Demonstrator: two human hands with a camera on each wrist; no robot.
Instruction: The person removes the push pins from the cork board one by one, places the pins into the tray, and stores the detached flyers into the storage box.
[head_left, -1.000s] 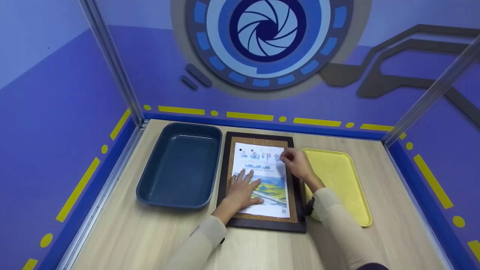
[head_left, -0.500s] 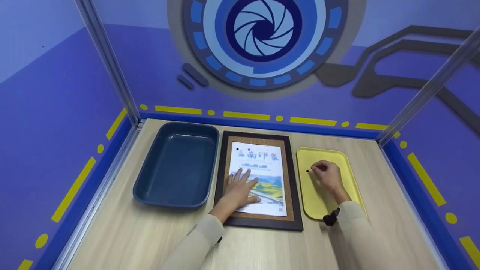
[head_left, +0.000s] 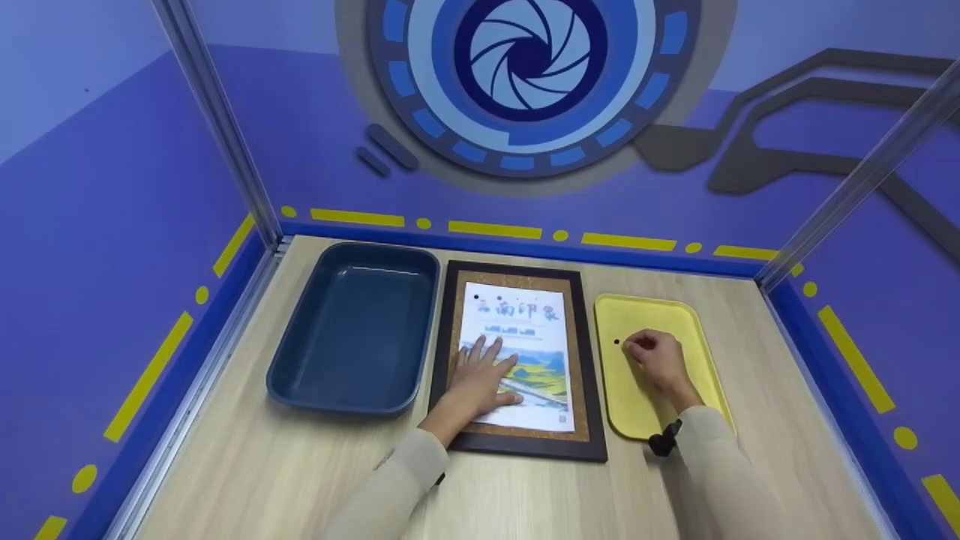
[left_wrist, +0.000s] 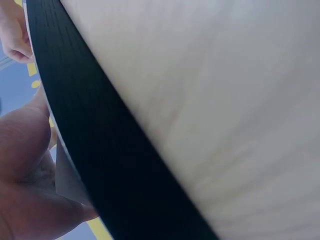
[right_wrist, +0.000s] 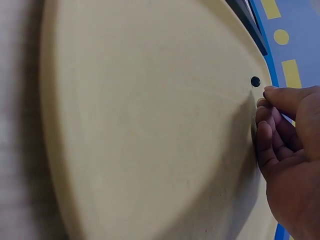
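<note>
Pressing rectangular paper [head_left: 541, 375] onto speckled cork [head_left: 580, 424]

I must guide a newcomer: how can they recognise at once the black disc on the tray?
Find the yellow tray, right of the dark frame. Near the tray's left edge, just left of the right hand, lies the small black disc. The similar dark dots are on white paper; this lies on yellow.
</note>
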